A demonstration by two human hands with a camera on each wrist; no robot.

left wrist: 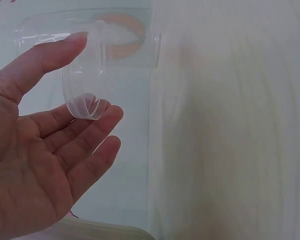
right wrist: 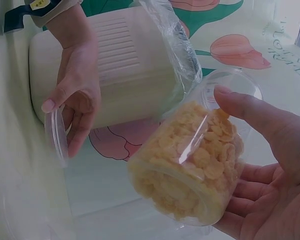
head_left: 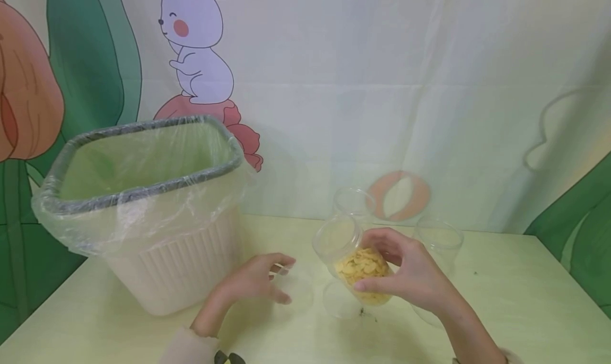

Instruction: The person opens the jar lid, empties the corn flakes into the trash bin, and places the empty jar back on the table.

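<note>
My right hand (head_left: 415, 274) grips a clear plastic jar (right wrist: 187, 160) of yellow cornflakes (head_left: 364, 268), thumb on one side and fingers on the other. The jar is tilted, its open mouth (head_left: 336, 239) toward the upper left, and the flakes fill its lower part. Left of it, my left hand (head_left: 253, 279) holds a round clear lid (right wrist: 56, 136) by its edge between thumb and fingertips. In the left wrist view this lid (left wrist: 84, 75) stands on edge, with the lower fingers spread apart below it.
A ribbed cream bin (head_left: 176, 268) with a grey rim and clear plastic liner stands at the left. One clear jar (head_left: 354, 194) stands behind the held jar, another (head_left: 439, 242) behind the right hand. Small dark bits (head_left: 365, 313) lie on the table (head_left: 515, 300). A printed curtain (head_left: 305, 88) hangs behind.
</note>
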